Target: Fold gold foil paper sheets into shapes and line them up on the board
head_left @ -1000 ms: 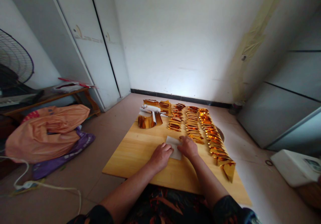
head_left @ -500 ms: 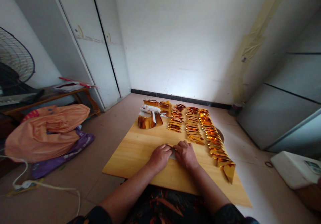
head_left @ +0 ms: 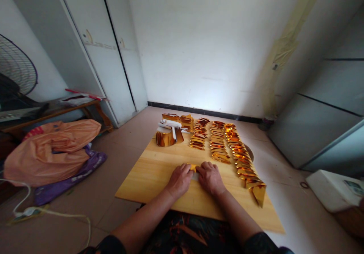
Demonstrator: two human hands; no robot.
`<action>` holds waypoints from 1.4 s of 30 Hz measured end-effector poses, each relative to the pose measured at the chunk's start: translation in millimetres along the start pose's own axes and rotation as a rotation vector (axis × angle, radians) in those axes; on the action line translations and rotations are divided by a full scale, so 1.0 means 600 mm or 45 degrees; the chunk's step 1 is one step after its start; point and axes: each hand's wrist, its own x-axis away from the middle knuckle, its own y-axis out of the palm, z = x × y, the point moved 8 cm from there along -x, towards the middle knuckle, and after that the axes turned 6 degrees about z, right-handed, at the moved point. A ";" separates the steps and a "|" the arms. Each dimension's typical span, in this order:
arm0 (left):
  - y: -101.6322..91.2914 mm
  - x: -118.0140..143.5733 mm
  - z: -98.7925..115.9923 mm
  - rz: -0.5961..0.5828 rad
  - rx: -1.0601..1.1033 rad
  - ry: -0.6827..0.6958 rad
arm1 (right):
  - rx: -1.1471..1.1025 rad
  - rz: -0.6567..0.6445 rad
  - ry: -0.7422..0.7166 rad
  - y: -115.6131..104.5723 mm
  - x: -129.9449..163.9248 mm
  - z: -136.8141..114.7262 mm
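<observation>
Head camera: left hand and right hand pinch a small gold-and-white foil paper, apparently part-folded, between them on the pale wooden worktop. Three rows of folded gold-foil pieces stretch from twelve to two o'clock; curved, seemingly unfolded gold-foil sheets sit at eleven.

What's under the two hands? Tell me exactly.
Between the left hand and the right hand, a sheet shows, gold and pale, on the wooden board. Whatever they cover is hidden.
</observation>
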 end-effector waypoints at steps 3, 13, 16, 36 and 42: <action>-0.008 0.000 0.001 -0.027 -0.009 -0.039 | 0.009 0.017 -0.016 0.000 0.007 0.003; -0.014 0.000 -0.006 -0.046 0.016 -0.131 | -0.012 0.015 0.086 -0.017 0.030 0.029; -0.008 0.002 -0.009 -0.055 0.024 -0.133 | 0.017 -0.001 0.081 -0.017 0.021 0.026; -0.024 -0.011 -0.013 -0.144 0.113 -0.195 | 0.045 -0.085 0.084 -0.026 0.033 0.064; -0.030 -0.017 -0.013 -0.139 0.168 -0.146 | -0.156 0.001 -0.083 -0.023 0.039 0.048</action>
